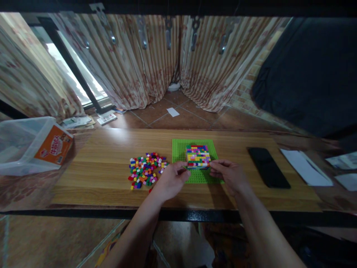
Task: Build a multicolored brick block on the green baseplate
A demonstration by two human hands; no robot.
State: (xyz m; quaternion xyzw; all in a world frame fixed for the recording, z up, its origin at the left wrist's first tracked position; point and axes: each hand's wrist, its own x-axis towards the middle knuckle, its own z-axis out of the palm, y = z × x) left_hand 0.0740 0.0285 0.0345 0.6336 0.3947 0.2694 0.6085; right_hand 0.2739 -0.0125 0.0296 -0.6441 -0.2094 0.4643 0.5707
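Note:
A block built of many coloured toy bricks (198,155) stands on a green studded baseplate (178,146) on the table. My left hand (173,180) is at the block's front left corner, its fingers curled and the tips against the bricks. At the front right corner my right hand (228,174) pinches the block's edge between thumb and fingers. Whether a loose brick is between either hand's fingertips is too small to tell. Left of the baseplate, a pile of loose toy bricks (145,169) lies spread on the wood, partly beside my left hand.
The wooden table (106,167) has a black front edge. A black phone (268,167) lies to the right, with white paper (306,167) beyond it. At far left sits a clear plastic bin (25,145) with an orange label. Metal hooks (169,33) hang overhead before curtains.

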